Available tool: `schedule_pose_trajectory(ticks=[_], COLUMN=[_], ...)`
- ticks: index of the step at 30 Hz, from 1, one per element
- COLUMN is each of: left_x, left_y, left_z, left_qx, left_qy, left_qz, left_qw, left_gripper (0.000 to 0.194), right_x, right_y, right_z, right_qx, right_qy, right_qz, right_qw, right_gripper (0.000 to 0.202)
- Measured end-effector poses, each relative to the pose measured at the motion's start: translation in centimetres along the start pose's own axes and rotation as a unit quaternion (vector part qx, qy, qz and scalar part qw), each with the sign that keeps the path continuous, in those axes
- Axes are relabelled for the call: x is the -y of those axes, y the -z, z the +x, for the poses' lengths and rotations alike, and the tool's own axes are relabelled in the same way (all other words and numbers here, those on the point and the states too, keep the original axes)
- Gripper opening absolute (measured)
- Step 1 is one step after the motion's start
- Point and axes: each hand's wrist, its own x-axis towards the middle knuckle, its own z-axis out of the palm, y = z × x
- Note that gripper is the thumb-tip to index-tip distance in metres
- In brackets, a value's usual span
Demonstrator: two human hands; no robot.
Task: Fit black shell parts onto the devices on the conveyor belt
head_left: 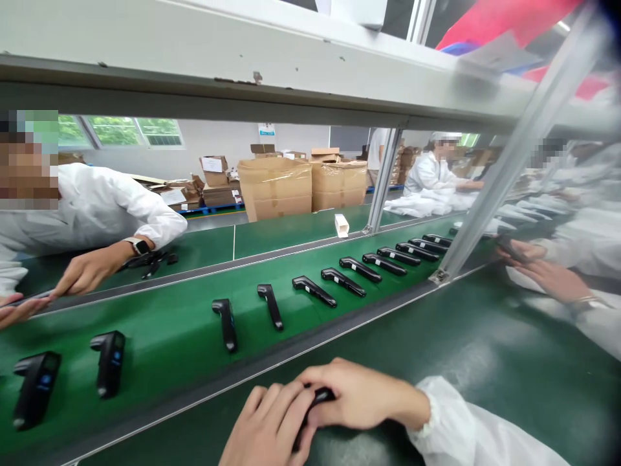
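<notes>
Both hands meet around one black device (323, 395) over the green tabletop at the bottom centre. My left hand (276, 421) wraps its fingers over the device's near side. From the right, my right hand (356, 395) grips the other end, its thumb and fingers curled round it. Most of the device is hidden beneath the fingers. Beyond the hands, a green conveyor belt (174, 336) carries a row of several similar black, L-shaped devices, among them one (226, 325) just beyond my left hand, lying flat.
A metal post (509, 149) rises at the right, below a pale overhead beam (242, 61). Across the belt, a person in white (107, 200) holds something dark. Another person's hands (548, 268) are at the right. A small white box (341, 225) lies past the belt.
</notes>
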Motion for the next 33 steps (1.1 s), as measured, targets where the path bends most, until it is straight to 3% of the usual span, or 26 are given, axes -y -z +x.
schedule_pose_trajectory(ticks=[3,6,9,12,14,16,19,22,24,25,27,29,30,32,33], left_x=[0.4,0.9,1.0,1.1,1.3,1.5,1.8,1.9,1.9,1.8,1.6,1.2,1.0,0.7,0.6], left_y=[-1.8,-3.4,-4.0,-3.7,-3.3,-2.8,-1.9,-1.6,-2.0,-2.5,-3.5,-4.8,-5.4,-6.5,-6.9], left_z=[1.2,1.2,1.3,1.7,1.9,2.0,2.5,3.8,5.1,5.8,7.3,8.7,9.3,10.2,10.3], left_qx=[0.05,0.112,0.12,0.131,0.144,0.16,0.201,0.238,0.241,0.236,0.214,0.182,0.164,0.126,0.104], left_qy=[0.102,0.226,0.318,0.367,0.369,0.344,0.294,0.254,0.235,0.231,0.224,0.214,0.21,0.217,0.231], left_qz=[-0.083,-0.187,-0.244,-0.266,-0.274,-0.276,-0.282,-0.316,-0.329,-0.329,-0.333,-0.356,-0.377,-0.412,-0.42], left_qw=[0.99,0.949,0.908,0.882,0.876,0.883,0.891,0.883,0.882,0.885,0.891,0.891,0.887,0.876,0.872], left_gripper=[0.021,0.037,0.039,0.035,0.026,0.014,0.028,0.026,0.018,0.017,0.019,0.02,0.019,0.014,0.012], right_x=[-3.0,-7.1,-10.8,-13.2,-14.3,-15.1,-15.9,-15.8,-14.6,-13.5,-10.4,-6.9,-5.3,-3.0,-2.5], right_y=[6.1,12.3,15.9,16.6,16.3,15.8,15.7,15.9,15.7,15.4,14.4,12.9,12.1,11.0,10.9], right_z=[-1.2,-2.6,-3.3,-2.4,-1.2,0.0,1.0,0.9,0.4,0.1,-0.4,-0.7,-0.8,-0.8,-0.8], right_qx=[-0.121,-0.332,-0.374,-0.338,-0.329,-0.325,-0.318,-0.328,-0.369,-0.389,-0.377,-0.252,-0.17,-0.052,-0.023], right_qy=[-0.066,-0.155,-0.215,-0.192,-0.172,-0.19,-0.233,-0.251,-0.243,-0.219,-0.129,-0.025,0.009,0.036,0.032], right_qz=[-0.059,-0.06,-0.108,-0.207,-0.289,-0.378,-0.46,-0.468,-0.468,-0.458,-0.404,-0.314,-0.276,-0.234,-0.224], right_qw=[0.989,0.928,0.896,0.898,0.882,0.846,0.796,0.781,0.765,0.769,0.823,0.915,0.946,0.97,0.974], right_gripper=[0.025,0.027,0.034,0.041,0.046,0.045,0.038,0.038,0.045,0.05,0.058,0.052,0.047,0.032,0.027])
